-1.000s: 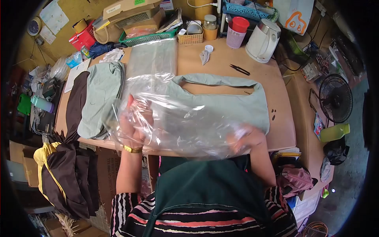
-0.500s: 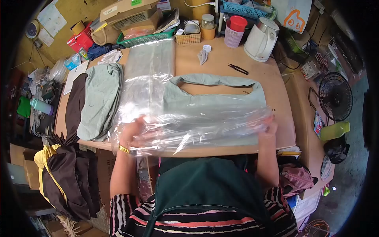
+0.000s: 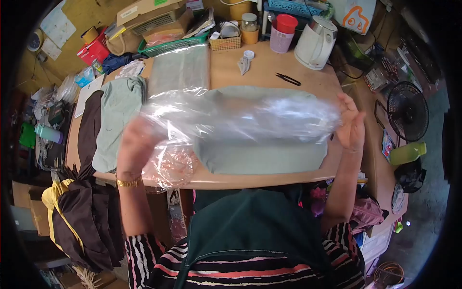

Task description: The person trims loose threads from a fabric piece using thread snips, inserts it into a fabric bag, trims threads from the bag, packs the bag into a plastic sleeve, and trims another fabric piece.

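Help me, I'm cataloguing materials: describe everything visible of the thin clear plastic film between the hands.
The thin clear plastic film looks glossy and crinkled, with bright glints and some blur. It runs crosswise above part of the flat, pale green fabric piece. Its left end is at the blurred left hand; its right end reaches the open right hand. Whether it is sheet or bag, I cannot tell.

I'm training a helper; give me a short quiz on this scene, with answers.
1. True or false: the near edge of the pale green cloth is not covered by the clear shiny plastic film.
2. Is the gold-coloured metal band worn on the right or left?
3. Fill in: as viewed, the white plastic kettle stands to the ___ of the pale pink plastic container.

Key: 1 true; 2 left arm; 3 right.
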Available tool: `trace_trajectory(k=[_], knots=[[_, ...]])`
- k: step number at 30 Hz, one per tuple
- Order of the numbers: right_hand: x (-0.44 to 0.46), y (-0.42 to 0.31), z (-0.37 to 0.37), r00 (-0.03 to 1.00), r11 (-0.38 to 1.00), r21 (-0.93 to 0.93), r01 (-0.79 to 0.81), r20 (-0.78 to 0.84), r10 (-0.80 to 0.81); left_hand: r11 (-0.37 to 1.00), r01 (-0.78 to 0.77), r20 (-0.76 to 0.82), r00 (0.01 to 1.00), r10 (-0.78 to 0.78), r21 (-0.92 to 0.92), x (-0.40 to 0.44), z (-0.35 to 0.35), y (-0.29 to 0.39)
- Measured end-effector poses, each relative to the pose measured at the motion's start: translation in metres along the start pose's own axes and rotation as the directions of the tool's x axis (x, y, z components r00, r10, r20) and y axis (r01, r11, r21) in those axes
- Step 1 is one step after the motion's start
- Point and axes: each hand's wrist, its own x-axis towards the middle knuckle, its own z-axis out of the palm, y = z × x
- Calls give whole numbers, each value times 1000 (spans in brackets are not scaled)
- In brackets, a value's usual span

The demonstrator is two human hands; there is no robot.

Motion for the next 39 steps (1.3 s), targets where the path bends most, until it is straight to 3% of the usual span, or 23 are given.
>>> trace_trajectory(k=[1, 2, 3, 4, 5, 7, 8, 10, 12, 16, 18, 19, 21, 22, 25, 27, 28, 31, 33, 34, 35, 36, 39], knots=[[1, 5, 38, 980, 965, -258, -43, -197, -9, 915, -303, -82, 953, 292, -267, 8, 16, 7], [-3, 13, 66, 922, 865, -482, -138, -382, -66, 675, -559, -233, 824, 517, -481, 18, 39, 16], [-8, 38, 62, 979, 754, -652, -77, -193, -67, 630, -637, -345, 770, 537, -443, 27, 68, 18], [-14, 75, 49, 1000, 614, -789, 12, -5, -27, 785, -569, -430, 790, 437, -246, 41, 103, 11], [-23, 109, 62, 992, 309, -948, 75, 101, 69, 899, -438, -465, 799, 381, -15, 57, 141, 3], [-35, 128, 94, 908, -253, -917, 307, 203, 366, 790, -491, -326, 728, 604, 368, 62, 198, 2], [-39, 124, 82, 912, -260, -919, 298, 193, 362, 786, -499, -316, 728, 609, 364, 67, 200, -12], [-50, 105, 38, 956, -372, -914, 160, 50, 289, 570, -186, -207, 806, 555, 800, 86, 186, -56], [-72, 82, 4, 966, -475, -876, -80, -187, 181, 586, -218, -224, 778, 588, 781, 93, 168, -66], [-103, 92, -5, 964, -510, -833, -214, -265, 30, 581, -199, -213, 799, 563, 789, 85, 173, -43], [-114, 79, 12, 965, -286, -945, -156, -208, 162, 622, -252, -172, 824, 539, 741, 75, 200, -17], [-117, 66, 18, 965, -285, -948, -143, -198, 172, 629, -240, -185, 826, 533, 739, 78, 208, -22], [-122, 38, 19, 904, -115, -993, 34, -19, 428, 582, -196, -154, 855, 495, 789, 88, 214, -36], [-127, 37, 11, 906, -112, -993, 42, -10, 424, 580, -191, -160, 852, 499, 792, 91, 212, -35], [-140, 39, -1, 940, -112, -988, 104, 61, 336, 615, -235, -107, 878, 467, 753, 93, 207, -28], [-137, 41, 3, 977, -169, -965, 199, 183, 110, 576, -343, -33, 840, 542, 742, 100, 205, -29], [-136, 44, -2, 976, -168, -965, 203, 186, 111, 577, -340, -37, 840, 542, 743, 102, 205, -29], [-105, 42, 2, 922, -198, -950, 241, 288, -259, 552, -401, 22, 823, 568, 731, 111, 219, -23], [-59, 21, 39, 884, -326, -902, 282, 376, -276, 651, -618, 102, 755, 648, 440, 112, 236, -29], [-27, 3, 79, 886, -321, -886, 335, 412, -212, 655, -618, 106, 757, 644, 436, 108, 235, -33], [5, -9, 110, 880, -315, -866, 390, 451, -150, 853, -522, 38, 852, 522, 6, 105, 228, -38], [25, -9, 117, 906, -261, -878, 401, 422, -25, 844, -320, 41, 927, 373, -429, 104, 219, -41], [80, 10, 127, 833, -161, -914, 374, 254, 491, 878, -287, -256, 946, 198, -382, 64, 133, -42]])
